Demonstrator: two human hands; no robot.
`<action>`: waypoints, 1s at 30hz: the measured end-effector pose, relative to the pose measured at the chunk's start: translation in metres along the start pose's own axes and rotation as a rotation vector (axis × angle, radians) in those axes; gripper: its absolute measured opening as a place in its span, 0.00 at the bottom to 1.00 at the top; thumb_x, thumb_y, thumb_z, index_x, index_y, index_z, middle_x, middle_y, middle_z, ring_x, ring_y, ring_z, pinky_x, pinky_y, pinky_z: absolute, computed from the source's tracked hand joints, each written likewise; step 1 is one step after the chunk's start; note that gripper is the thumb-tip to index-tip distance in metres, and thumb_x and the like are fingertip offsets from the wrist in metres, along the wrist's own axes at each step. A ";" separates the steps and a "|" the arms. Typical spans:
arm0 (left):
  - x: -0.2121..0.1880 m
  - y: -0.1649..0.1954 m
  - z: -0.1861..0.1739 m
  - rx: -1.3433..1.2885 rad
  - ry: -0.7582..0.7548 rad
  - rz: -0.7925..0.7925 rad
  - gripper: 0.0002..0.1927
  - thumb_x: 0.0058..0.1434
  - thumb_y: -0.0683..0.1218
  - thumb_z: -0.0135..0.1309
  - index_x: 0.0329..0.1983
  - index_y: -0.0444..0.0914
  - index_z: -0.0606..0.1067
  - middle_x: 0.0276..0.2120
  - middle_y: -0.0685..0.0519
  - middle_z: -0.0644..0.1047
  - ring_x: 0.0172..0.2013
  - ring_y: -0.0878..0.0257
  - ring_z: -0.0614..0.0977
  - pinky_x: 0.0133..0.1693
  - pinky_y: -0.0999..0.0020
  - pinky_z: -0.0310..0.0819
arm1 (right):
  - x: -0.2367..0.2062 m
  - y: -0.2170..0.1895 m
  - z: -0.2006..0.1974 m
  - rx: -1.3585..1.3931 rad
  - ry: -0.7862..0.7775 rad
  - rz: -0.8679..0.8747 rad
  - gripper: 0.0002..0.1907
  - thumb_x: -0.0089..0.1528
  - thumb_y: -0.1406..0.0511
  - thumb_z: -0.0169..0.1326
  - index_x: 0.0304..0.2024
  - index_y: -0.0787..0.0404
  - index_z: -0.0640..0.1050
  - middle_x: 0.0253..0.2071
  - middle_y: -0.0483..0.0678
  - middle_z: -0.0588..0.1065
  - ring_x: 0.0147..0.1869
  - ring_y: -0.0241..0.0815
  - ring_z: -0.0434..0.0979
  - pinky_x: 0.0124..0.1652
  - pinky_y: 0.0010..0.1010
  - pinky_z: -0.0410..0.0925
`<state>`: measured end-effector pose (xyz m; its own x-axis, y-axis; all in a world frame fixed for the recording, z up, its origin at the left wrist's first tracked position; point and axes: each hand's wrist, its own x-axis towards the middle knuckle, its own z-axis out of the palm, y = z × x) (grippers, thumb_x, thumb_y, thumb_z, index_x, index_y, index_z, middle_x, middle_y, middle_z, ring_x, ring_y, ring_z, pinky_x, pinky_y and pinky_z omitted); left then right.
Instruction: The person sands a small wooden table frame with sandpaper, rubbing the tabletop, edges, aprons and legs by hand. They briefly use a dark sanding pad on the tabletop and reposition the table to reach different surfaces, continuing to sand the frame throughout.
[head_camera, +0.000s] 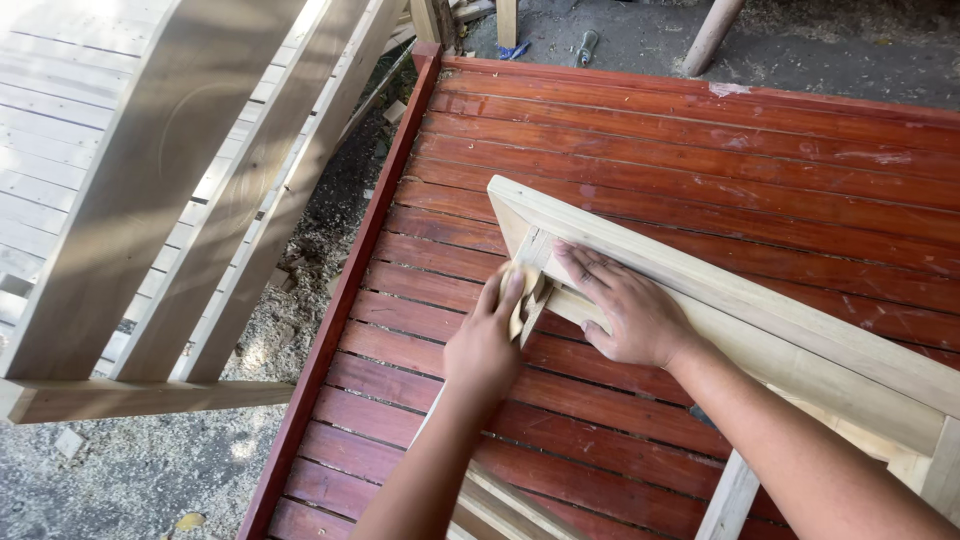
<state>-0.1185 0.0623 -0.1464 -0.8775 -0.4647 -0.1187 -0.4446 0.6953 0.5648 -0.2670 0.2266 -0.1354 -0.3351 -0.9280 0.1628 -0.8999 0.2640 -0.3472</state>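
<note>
Down over the work now: an unfinished pale wooden frame (720, 290) lies across a red slatted panel (620, 150), its corner at about ten o'clock of the picture's centre and its long rail running off toward four o'clock. The left hand (487, 340), coming up from six o'clock, is curled round a folded piece of tan sandpaper (520, 295), thumb and fingers closed on it, pressing it against the short upright piece just inside that corner. The right hand (625, 310), reaching in from four o'clock, lies flat and spread on the frame's inner rail, fingers splayed toward ten o'clock, palm down, gripping nothing, simply bearing on the wood. The two hands sit just beside each other, the sandpaper between them. Under the right forearm a second pale rail (730, 495) heads down toward six o'clock, and at five o'clock of the left wrist more pale strips (500, 505) rest on the red slats. Off at nine o'clock stands a large bare wooden slatted piece (180, 190), its long bars tilted, over ground scattered with sawdust (290, 300). At twelve o'clock, beyond the red panel's far edge, a round wooden pole (712, 35) leans on grey gravel, with a small blue scrap (518, 48) near it.
</note>
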 end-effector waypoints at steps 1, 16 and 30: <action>-0.019 -0.011 -0.005 0.015 -0.052 -0.046 0.41 0.58 0.36 0.46 0.74 0.60 0.60 0.74 0.61 0.59 0.59 0.49 0.77 0.51 0.52 0.76 | 0.001 0.000 0.000 -0.001 0.010 -0.010 0.53 0.51 0.64 0.58 0.76 0.58 0.48 0.77 0.53 0.53 0.79 0.51 0.53 0.73 0.39 0.50; -0.034 -0.048 0.022 0.160 0.087 0.311 0.40 0.56 0.40 0.44 0.76 0.45 0.57 0.76 0.54 0.54 0.73 0.38 0.55 0.69 0.51 0.53 | 0.003 0.002 0.001 -0.034 -0.018 0.006 0.52 0.49 0.66 0.57 0.75 0.56 0.51 0.76 0.52 0.56 0.78 0.49 0.54 0.73 0.39 0.50; -0.012 -0.025 0.021 0.552 -0.023 0.364 0.42 0.58 0.43 0.46 0.77 0.54 0.50 0.76 0.66 0.46 0.69 0.27 0.53 0.59 0.38 0.63 | 0.002 0.002 0.001 -0.051 -0.049 0.037 0.54 0.48 0.65 0.58 0.75 0.54 0.51 0.76 0.50 0.55 0.77 0.46 0.55 0.73 0.38 0.51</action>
<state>-0.1011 0.0619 -0.1757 -0.9901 -0.1390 -0.0201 -0.1401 0.9876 0.0709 -0.2692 0.2246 -0.1362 -0.3555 -0.9288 0.1050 -0.9006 0.3103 -0.3042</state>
